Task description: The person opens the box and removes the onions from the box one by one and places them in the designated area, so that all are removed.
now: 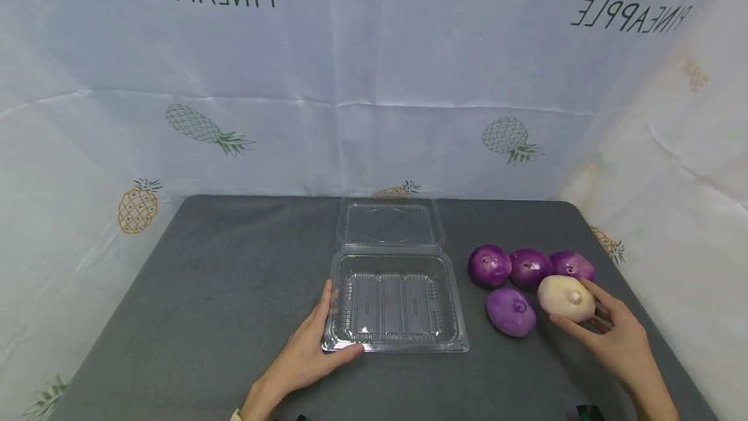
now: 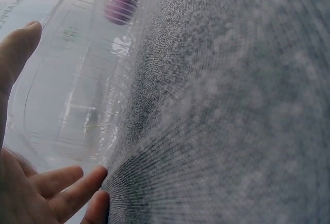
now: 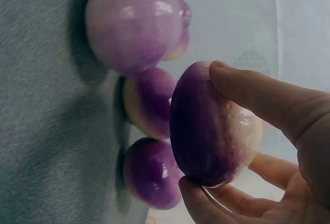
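A purple and white turnip (image 1: 563, 299) is lifted slightly above the others, its cream side towards the head view. My right hand (image 1: 621, 333) grips it between thumb and fingertips; the right wrist view shows its purple half. Beside and behind it, several more turnips (image 1: 511, 312) sit grouped on the table. To their left stands a clear plastic clamshell container (image 1: 393, 307), its lid (image 1: 390, 223) folded back and nothing inside. My left hand (image 1: 312, 346) rests at the container's front left corner, fingers along the left side and thumb extended at the front edge.
A dark grey cloth covers the table (image 1: 222, 291). Behind it hangs a pale curtain (image 1: 362, 51) printed with pineapples, which also spreads along both sides. A small dark object (image 1: 590, 412) shows at the bottom right edge.
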A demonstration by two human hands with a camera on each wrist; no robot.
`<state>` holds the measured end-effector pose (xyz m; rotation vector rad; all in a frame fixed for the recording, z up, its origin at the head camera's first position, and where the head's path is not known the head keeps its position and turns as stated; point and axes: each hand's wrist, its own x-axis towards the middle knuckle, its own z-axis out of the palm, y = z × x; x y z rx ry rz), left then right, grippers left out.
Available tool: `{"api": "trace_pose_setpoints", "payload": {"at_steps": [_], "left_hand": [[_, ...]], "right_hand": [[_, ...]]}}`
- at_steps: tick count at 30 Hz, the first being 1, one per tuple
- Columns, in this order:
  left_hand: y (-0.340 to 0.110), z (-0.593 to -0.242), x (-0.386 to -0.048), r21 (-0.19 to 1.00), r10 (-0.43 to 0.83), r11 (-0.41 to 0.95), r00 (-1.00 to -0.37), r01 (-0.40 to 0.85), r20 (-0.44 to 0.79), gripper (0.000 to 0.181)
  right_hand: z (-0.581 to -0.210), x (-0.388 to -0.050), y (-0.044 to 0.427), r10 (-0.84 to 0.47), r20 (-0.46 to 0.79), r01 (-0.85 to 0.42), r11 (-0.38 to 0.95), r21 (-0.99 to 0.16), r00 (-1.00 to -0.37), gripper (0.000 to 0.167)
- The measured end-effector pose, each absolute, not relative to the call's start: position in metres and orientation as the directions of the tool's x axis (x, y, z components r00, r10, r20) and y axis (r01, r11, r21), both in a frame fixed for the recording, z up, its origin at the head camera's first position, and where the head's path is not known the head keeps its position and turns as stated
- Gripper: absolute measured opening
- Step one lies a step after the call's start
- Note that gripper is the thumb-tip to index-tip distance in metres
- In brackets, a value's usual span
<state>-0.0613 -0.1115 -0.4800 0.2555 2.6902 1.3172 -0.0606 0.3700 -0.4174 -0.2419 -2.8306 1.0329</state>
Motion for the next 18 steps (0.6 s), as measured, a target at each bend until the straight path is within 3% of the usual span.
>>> {"api": "trace_pose_setpoints", "payload": {"at_steps": [18], "left_hand": [[-0.111,-0.479,-0.062,0.789,0.202,0.609,-0.978,0.082,-0.054,0.124]], "right_hand": [[-0.429,-0.071,0.382,0.172,-0.138,0.220,0.800,-0.558,-0.975,0.096]]}}
